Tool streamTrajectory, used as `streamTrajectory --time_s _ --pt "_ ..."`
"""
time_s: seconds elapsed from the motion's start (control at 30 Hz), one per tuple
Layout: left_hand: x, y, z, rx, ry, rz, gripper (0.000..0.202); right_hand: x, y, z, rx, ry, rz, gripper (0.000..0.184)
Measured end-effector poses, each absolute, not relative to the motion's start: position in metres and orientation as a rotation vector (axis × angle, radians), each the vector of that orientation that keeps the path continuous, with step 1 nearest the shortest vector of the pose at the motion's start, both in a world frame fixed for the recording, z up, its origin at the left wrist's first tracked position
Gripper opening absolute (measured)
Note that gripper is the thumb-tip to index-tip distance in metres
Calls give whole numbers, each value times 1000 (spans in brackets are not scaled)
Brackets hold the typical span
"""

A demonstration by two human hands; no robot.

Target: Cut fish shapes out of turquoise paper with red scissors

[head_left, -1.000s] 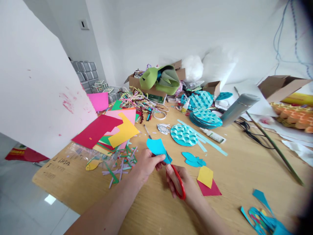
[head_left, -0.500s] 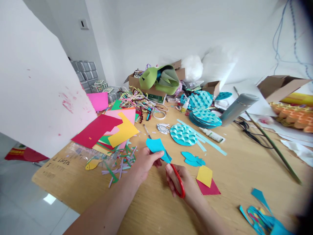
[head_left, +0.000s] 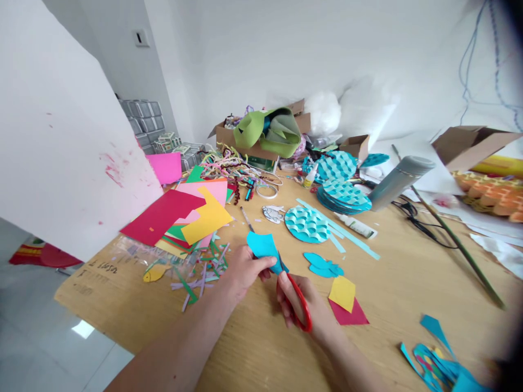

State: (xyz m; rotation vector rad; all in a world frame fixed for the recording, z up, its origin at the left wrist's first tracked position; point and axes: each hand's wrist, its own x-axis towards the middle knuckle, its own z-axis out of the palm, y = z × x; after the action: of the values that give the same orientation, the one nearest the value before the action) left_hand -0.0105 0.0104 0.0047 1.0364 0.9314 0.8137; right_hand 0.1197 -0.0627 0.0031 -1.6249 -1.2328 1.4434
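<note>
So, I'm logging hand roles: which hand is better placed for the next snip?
Right, likely: the right hand grips the red scissors, blades at the blue paper piece; the left hand only pinches it.

Blue paper piece (head_left: pixel 263 245), curved-edged, raised over table, red-handled scissors (head_left: pixel 300 302) biting its edge

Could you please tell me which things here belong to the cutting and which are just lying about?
In use: left hand holding blue paper piece; right hand holding red scissors.
Lying about: wavy blue disc, yellow square, glue tube, coloured paper stack, grey flask.
</note>
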Motion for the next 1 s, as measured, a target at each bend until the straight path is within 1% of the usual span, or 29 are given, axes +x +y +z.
streamTrajectory --time_s 0.17,0.43,0.77,1.0 --pt "-11 9 8 1037 925 812 22 119 -63 4 -1628 -1207 1451 71" --pt "-11 9 8 1036 934 804 22 116 -67 10 -1631 -1239 1388 66" --pt "-11 10 8 1030 926 806 22 120 -65 3 -1620 -1270 1399 66" --pt "-12 9 8 1037 928 804 23 119 -65 7 -1612 -1273 1391 66"
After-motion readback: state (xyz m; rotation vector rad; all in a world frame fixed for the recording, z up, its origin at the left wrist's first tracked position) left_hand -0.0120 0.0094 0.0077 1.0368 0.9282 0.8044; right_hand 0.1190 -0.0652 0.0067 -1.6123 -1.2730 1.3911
